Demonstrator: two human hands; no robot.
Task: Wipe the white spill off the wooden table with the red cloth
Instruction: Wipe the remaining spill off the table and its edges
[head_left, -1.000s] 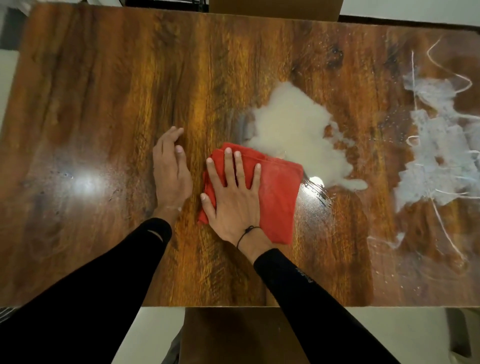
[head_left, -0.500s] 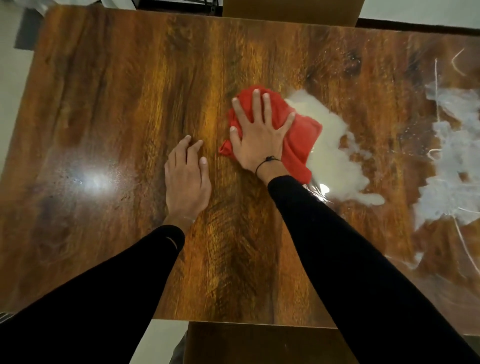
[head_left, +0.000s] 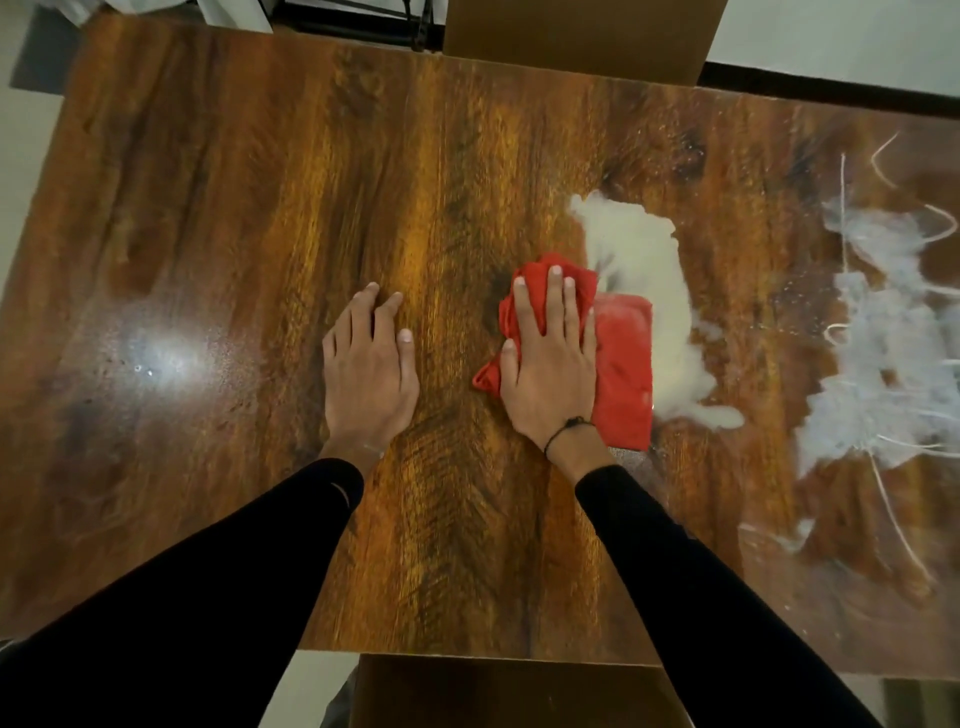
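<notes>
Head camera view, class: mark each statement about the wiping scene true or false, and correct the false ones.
1. The right hand presses flat on the crumpled red cloth. True.
2. The left hand holds a corner of the cloth. False: it rests on the bare glossy wooden table, apart from the cloth.
3. The thick white spill patch lies right of the cloth, touching its edge. True.
4. The table's right end is dry. False: thinner white smears cover it.
5. A dark cord bracelet circles the right wrist. True.
</notes>
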